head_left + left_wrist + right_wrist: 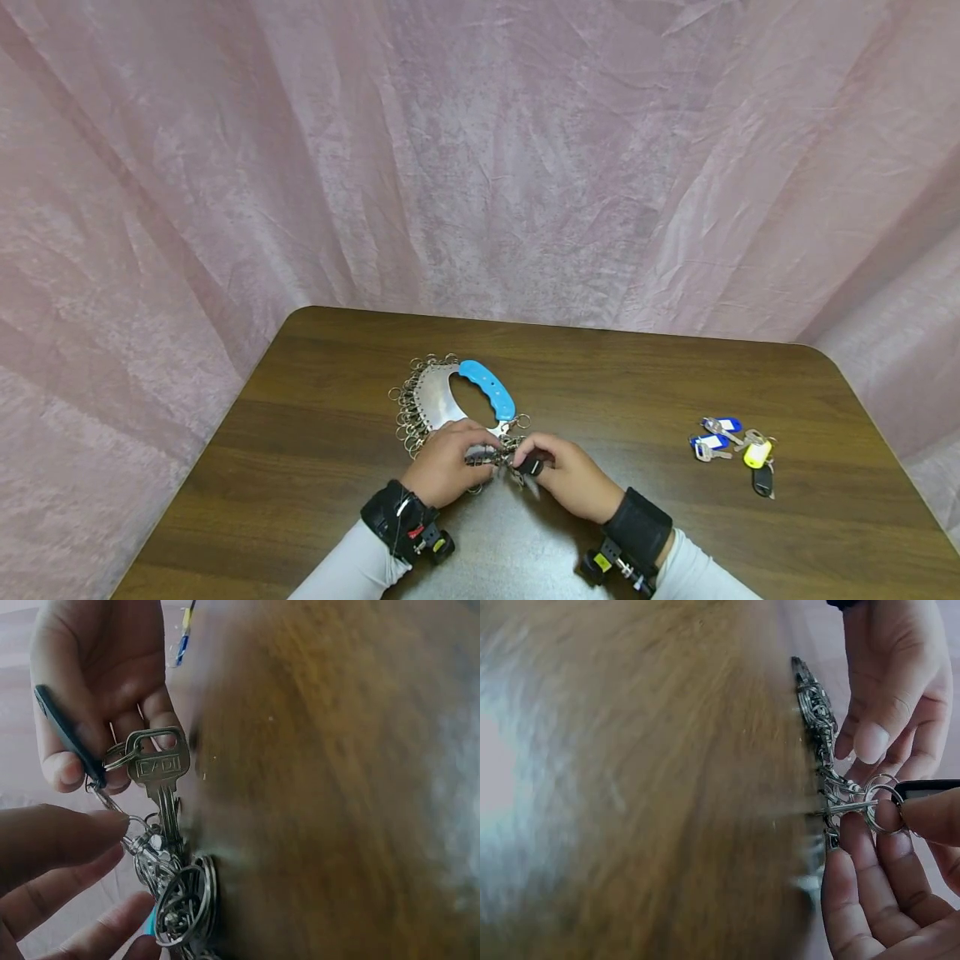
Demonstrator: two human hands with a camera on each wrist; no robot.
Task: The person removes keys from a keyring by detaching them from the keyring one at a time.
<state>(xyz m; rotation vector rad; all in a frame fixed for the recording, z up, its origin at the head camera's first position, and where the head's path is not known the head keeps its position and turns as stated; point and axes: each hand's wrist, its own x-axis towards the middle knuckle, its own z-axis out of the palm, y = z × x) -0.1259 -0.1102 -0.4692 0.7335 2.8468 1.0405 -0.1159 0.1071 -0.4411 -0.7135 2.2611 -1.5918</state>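
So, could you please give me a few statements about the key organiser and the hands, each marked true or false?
1. The key holder has a blue handle. True.
2. The right hand pinches a black tag joined to a silver key. True.
3. The left hand rests flat on the table, away from the rings. False: its fingers are at the clips and rings of the holder.
4. A loose group of tagged keys lies left of the hands. False: it lies to their right.
5. The table is white. False: it is dark brown wood.
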